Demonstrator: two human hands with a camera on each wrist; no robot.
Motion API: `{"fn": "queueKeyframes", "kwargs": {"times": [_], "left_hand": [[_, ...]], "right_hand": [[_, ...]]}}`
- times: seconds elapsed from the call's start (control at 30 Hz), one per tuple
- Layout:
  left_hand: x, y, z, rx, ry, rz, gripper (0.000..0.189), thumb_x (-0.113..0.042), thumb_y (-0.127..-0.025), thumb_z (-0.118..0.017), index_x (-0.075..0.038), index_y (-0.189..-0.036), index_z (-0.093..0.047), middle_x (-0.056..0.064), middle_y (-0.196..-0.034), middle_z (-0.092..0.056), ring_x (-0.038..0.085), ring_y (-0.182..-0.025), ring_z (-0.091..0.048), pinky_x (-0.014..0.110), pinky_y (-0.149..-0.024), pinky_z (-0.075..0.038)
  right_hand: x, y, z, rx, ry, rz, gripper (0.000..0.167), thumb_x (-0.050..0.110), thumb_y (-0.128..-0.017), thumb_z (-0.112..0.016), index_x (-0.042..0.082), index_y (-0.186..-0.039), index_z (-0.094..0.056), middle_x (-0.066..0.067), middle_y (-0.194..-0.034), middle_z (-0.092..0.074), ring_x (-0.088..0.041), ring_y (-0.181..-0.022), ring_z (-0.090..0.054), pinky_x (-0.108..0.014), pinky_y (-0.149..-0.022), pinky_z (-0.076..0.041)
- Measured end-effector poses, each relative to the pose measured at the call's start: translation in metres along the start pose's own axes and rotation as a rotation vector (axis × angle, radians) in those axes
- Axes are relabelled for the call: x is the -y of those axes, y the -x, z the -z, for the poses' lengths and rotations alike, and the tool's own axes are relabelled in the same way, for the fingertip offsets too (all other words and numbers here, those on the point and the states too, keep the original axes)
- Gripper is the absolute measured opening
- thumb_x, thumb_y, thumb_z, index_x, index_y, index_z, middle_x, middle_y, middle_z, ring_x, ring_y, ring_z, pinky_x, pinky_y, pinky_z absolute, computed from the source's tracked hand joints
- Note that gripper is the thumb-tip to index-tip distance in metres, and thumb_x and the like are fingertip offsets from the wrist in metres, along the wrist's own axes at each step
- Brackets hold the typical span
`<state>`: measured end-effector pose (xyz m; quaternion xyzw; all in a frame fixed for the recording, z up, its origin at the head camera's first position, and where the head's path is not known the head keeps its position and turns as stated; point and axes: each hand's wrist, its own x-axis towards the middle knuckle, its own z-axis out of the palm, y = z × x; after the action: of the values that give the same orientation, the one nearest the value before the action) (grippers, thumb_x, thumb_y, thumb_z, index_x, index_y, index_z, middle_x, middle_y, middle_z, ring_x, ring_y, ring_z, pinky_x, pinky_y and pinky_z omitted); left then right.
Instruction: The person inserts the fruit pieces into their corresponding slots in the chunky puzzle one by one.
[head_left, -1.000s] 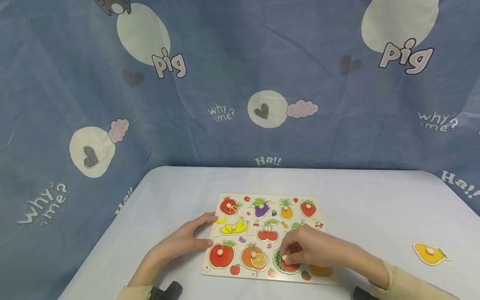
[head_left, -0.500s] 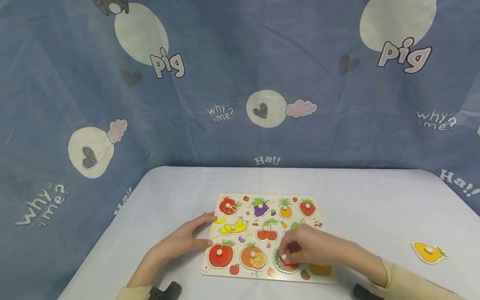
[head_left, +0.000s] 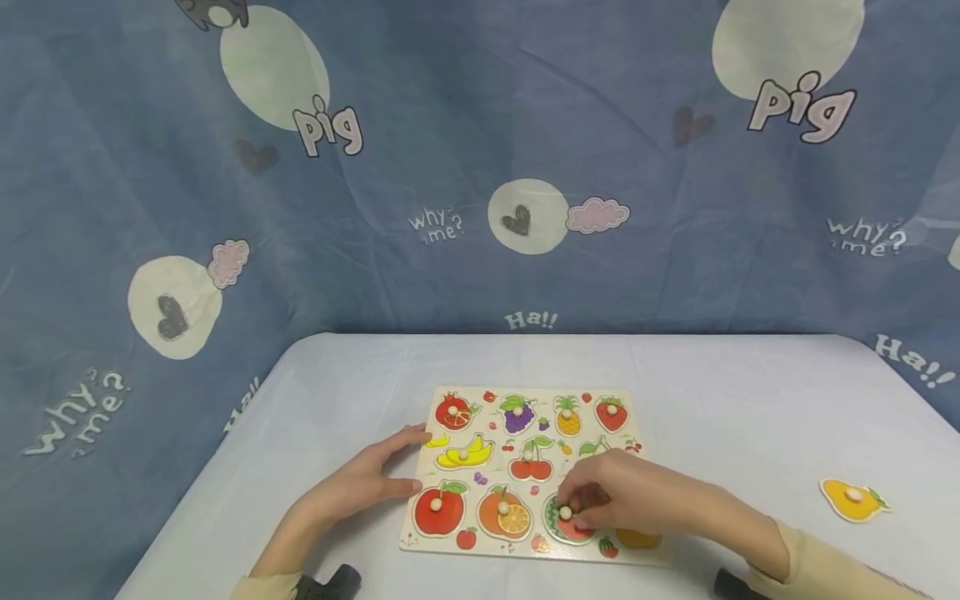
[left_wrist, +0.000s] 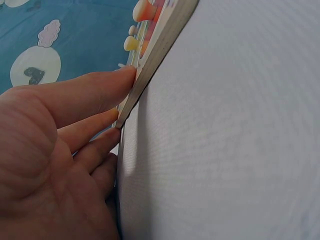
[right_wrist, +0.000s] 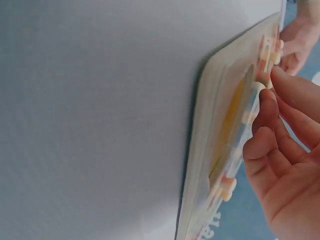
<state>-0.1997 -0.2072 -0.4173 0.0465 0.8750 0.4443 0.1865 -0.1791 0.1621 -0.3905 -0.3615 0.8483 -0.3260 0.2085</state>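
A wooden fruit knob puzzle board (head_left: 495, 546) lies on the white table. My left hand (head_left: 360, 475) steadies its left edge with extended fingers; in the left wrist view, the thumb (left_wrist: 100, 92) touches the board's side. Over the lower right of the board, my right hand (head_left: 622, 496) has thumb and index finger on either side of the watermelon piece's (head_left: 570, 529) pale knob, which shows in the gap between them. That piece sits in its recess. To its right, partly behind the wrist, is a yellow recess (head_left: 637, 539) without a piece.
A yellow fruit piece (head_left: 853, 500) with a knob and green leaf lies apart on the table's right side. Apple (head_left: 438, 512), orange (head_left: 504, 512), banana (head_left: 465, 454) and cherry (head_left: 531, 467) pieces sit in the board. A blue printed curtain (head_left: 450, 283) hangs behind the table.
My right thumb has eased away from the watermelon knob and the hand has shifted slightly right. The left hand stays at the board's edge. The whole head view has drifted a little.
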Motion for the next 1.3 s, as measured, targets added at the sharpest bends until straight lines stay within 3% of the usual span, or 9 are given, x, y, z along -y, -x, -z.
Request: {"fn": "queueKeyframes", "kwargs": {"times": [0.3,0.5,0.87,1.1,1.3], "left_hand": [[-0.001,0.000,0.000,-0.006,0.003,-0.003,0.066,-0.017,-0.077,-0.081,-0.022,-0.138,-0.056,0.008,-0.156,-0.035,0.035,-0.146,-0.020,0.066,-0.110,-0.021],[-0.001,0.000,0.000,-0.007,0.000,0.006,0.067,-0.018,-0.077,-0.081,-0.023,-0.139,-0.056,0.008,-0.156,-0.035,0.036,-0.146,-0.020,0.066,-0.110,-0.021],[0.000,0.001,0.000,-0.005,-0.005,-0.007,0.067,-0.018,-0.077,-0.081,-0.022,-0.139,-0.056,0.008,-0.156,-0.035,0.036,-0.146,-0.020,0.066,-0.110,-0.021],[0.001,0.001,0.001,0.005,0.003,-0.037,0.067,-0.018,-0.078,-0.081,-0.022,-0.139,-0.055,0.009,-0.156,-0.035,0.037,-0.146,-0.019,0.066,-0.110,-0.019],[0.001,0.001,0.001,0.010,0.012,-0.033,0.067,-0.018,-0.079,-0.080,-0.022,-0.140,-0.054,0.009,-0.156,-0.035,0.037,-0.146,-0.020,0.066,-0.111,-0.020]], "right_hand": [[0.000,0.015,0.007,-0.064,-0.002,0.053,0.015,0.018,-0.092,-0.071,0.025,-0.105,-0.070,0.017,-0.093,-0.065,-0.002,-0.081,-0.058,-0.022,-0.072,-0.052],[0.001,0.033,0.014,-0.117,-0.016,0.029,0.016,0.018,-0.093,-0.069,0.025,-0.107,-0.070,0.015,-0.098,-0.065,-0.004,-0.082,-0.058,-0.023,-0.069,-0.052],[-0.009,0.063,0.018,-0.159,0.002,0.079,0.019,0.017,-0.092,-0.069,0.025,-0.109,-0.068,0.017,-0.093,-0.063,-0.003,-0.081,-0.057,-0.022,-0.064,-0.050],[-0.016,0.079,0.020,-0.144,-0.040,-0.009,0.019,0.017,-0.091,-0.070,0.022,-0.110,-0.070,0.014,-0.097,-0.066,-0.003,-0.081,-0.057,-0.022,-0.064,-0.050],[-0.021,0.090,0.017,-0.157,-0.023,0.000,0.019,0.020,-0.091,-0.071,0.020,-0.110,-0.070,0.014,-0.098,-0.066,-0.002,-0.081,-0.056,-0.022,-0.062,-0.050]]}}
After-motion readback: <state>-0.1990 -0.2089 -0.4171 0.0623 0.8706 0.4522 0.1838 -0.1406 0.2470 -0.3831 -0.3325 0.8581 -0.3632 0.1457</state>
